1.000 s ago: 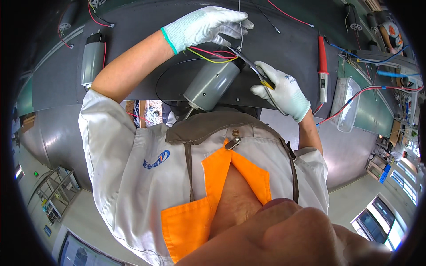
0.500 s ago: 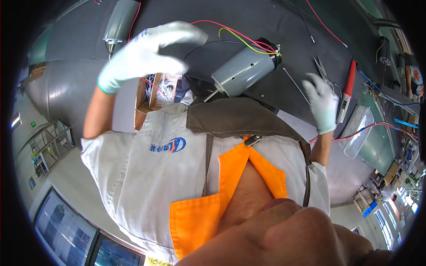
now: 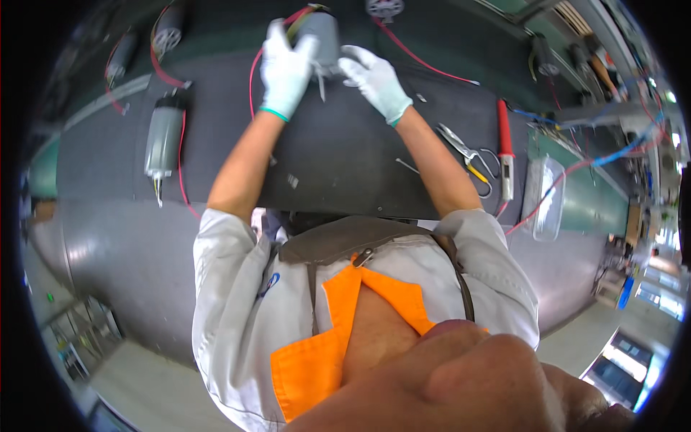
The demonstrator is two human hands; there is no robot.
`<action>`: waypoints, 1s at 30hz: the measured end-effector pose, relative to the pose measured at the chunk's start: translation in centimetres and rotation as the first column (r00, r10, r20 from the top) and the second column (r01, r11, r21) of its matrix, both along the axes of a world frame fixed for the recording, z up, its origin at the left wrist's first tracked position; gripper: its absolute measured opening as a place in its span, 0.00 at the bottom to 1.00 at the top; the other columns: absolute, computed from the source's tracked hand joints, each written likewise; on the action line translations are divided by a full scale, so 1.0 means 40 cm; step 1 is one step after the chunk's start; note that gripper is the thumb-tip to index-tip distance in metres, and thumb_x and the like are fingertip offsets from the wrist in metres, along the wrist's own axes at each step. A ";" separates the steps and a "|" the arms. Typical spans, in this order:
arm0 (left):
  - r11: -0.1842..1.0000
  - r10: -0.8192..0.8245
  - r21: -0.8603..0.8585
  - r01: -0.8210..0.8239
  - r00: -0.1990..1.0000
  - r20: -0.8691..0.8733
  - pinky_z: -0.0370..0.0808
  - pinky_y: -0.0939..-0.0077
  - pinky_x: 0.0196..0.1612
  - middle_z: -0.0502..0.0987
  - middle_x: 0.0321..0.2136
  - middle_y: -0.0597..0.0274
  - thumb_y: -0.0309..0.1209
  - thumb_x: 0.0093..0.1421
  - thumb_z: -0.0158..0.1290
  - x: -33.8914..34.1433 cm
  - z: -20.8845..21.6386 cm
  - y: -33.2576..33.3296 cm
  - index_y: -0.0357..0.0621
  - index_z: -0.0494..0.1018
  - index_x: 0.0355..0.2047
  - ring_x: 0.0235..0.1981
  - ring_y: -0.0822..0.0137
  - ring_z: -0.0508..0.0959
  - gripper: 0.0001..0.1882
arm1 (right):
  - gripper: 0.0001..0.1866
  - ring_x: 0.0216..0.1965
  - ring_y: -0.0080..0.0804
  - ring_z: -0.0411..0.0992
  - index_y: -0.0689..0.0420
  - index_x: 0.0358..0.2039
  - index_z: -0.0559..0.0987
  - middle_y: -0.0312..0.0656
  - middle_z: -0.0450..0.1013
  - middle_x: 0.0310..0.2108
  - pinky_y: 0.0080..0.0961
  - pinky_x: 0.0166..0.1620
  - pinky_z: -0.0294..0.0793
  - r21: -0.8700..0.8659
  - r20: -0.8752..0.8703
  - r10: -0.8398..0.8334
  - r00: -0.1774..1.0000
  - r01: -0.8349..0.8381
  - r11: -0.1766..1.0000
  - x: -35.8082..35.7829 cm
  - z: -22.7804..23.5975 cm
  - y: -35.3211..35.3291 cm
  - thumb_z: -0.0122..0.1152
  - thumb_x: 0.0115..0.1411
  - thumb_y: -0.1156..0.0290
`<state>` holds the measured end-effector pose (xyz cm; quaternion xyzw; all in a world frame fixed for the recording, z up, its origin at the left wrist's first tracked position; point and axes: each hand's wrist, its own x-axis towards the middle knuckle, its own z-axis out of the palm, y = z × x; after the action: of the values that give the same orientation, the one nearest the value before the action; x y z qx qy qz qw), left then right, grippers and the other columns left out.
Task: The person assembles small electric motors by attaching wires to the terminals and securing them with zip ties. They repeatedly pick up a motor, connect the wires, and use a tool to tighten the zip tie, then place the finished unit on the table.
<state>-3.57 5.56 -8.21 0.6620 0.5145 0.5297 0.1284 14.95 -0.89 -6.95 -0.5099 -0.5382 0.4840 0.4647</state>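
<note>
At the far middle of the table is a grey cylindrical motor (image 3: 324,37), its thin shaft pointing toward me. Red and yellow-green wires come off its far end. My left hand (image 3: 286,75), in a white glove, grips the motor's left side with the thumb laid over its body. On the right, my gloved right hand (image 3: 376,81) has its fingers apart and reaching toward the motor. Its fingertips are close to the motor's edge; I cannot tell whether they touch. A red wire (image 3: 253,83) hangs down beside my left hand.
Another grey motor (image 3: 165,137) with a red wire lies at the left. More motors (image 3: 168,36) stand farther back. By my right forearm are scissors (image 3: 461,145), a red-handled tool (image 3: 504,144) and a clear plastic tray (image 3: 547,198). A thin rod (image 3: 407,165) lies nearby.
The motor has moved from close in front of me to the far middle. My left hand has come onto it, and my right hand has moved inward from beside the scissors. The view has shifted.
</note>
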 end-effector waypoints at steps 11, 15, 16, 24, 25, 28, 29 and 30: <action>0.503 -0.144 -0.390 0.771 0.520 0.842 0.78 0.64 0.49 0.71 0.32 0.69 0.36 0.72 0.50 -0.158 0.012 -0.235 0.33 0.67 0.62 0.33 0.74 0.74 0.24 | 0.14 0.36 0.32 0.78 0.56 0.48 0.74 0.44 0.78 0.39 0.31 0.39 0.82 0.021 -0.464 -0.767 0.443 0.871 0.491 0.716 0.000 -0.392 0.65 0.66 0.67; 0.266 -0.090 -0.240 0.934 0.272 0.958 0.78 0.62 0.50 0.77 0.38 0.59 0.37 0.70 0.52 -0.086 0.024 -0.289 0.30 0.70 0.59 0.37 0.67 0.78 0.24 | 0.17 0.37 0.32 0.78 0.53 0.54 0.77 0.43 0.79 0.38 0.30 0.41 0.80 0.055 -0.507 -0.513 0.693 0.620 0.783 0.900 0.020 -0.369 0.64 0.66 0.68; 0.236 -0.108 -0.231 0.944 0.261 0.959 0.78 0.64 0.50 0.78 0.40 0.58 0.37 0.71 0.51 -0.069 0.040 -0.282 0.30 0.71 0.59 0.38 0.67 0.79 0.24 | 0.14 0.34 0.28 0.78 0.56 0.50 0.81 0.42 0.79 0.35 0.25 0.37 0.80 0.006 -0.379 -0.516 0.768 0.560 0.829 0.857 0.051 -0.340 0.64 0.66 0.66; 0.245 -0.145 -0.220 0.944 0.260 0.955 0.78 0.66 0.51 0.80 0.36 0.59 0.35 0.69 0.54 0.025 0.100 -0.249 0.31 0.76 0.53 0.39 0.67 0.80 0.20 | 0.17 0.32 0.23 0.79 0.59 0.50 0.84 0.40 0.81 0.34 0.20 0.37 0.79 -0.340 -0.060 0.232 0.971 -0.239 0.909 0.179 0.100 -0.314 0.60 0.69 0.61; 0.278 -0.152 -0.213 0.937 0.261 0.953 0.79 0.66 0.51 0.81 0.37 0.57 0.35 0.69 0.54 0.028 0.094 -0.247 0.31 0.76 0.53 0.39 0.65 0.82 0.19 | 0.18 0.33 0.23 0.79 0.59 0.51 0.83 0.40 0.81 0.34 0.19 0.37 0.79 -0.239 -0.057 0.182 0.982 -0.191 0.952 0.144 0.081 -0.321 0.59 0.69 0.60; 0.385 -0.124 -0.201 0.901 0.266 0.956 0.80 0.66 0.49 0.82 0.39 0.56 0.36 0.69 0.54 0.044 0.100 -0.243 0.32 0.76 0.53 0.40 0.64 0.83 0.19 | 0.26 0.32 0.27 0.79 0.62 0.63 0.72 0.43 0.80 0.33 0.21 0.37 0.79 0.027 -0.142 0.119 0.983 -0.116 0.993 0.101 0.091 -0.329 0.57 0.71 0.59; 0.399 -0.104 -0.203 0.894 0.264 0.959 0.80 0.67 0.48 0.83 0.41 0.56 0.37 0.69 0.55 0.054 0.098 -0.242 0.33 0.77 0.51 0.40 0.64 0.84 0.19 | 0.28 0.32 0.28 0.79 0.63 0.66 0.68 0.44 0.80 0.33 0.21 0.36 0.79 0.055 -0.223 0.100 0.970 -0.090 0.994 0.082 0.114 -0.333 0.56 0.71 0.60; 0.405 -0.096 -0.192 0.894 0.250 0.963 0.80 0.67 0.47 0.83 0.41 0.57 0.37 0.70 0.55 0.061 0.098 -0.243 0.34 0.77 0.51 0.39 0.64 0.84 0.18 | 0.31 0.31 0.29 0.79 0.64 0.68 0.65 0.45 0.80 0.32 0.22 0.36 0.79 0.080 -0.302 0.083 0.950 -0.062 0.995 0.066 0.125 -0.334 0.55 0.72 0.60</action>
<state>-1.12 -4.17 -4.28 0.3243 0.2595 0.4298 0.8017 17.60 -14.26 -1.97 -0.3924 -0.4951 0.5546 0.5416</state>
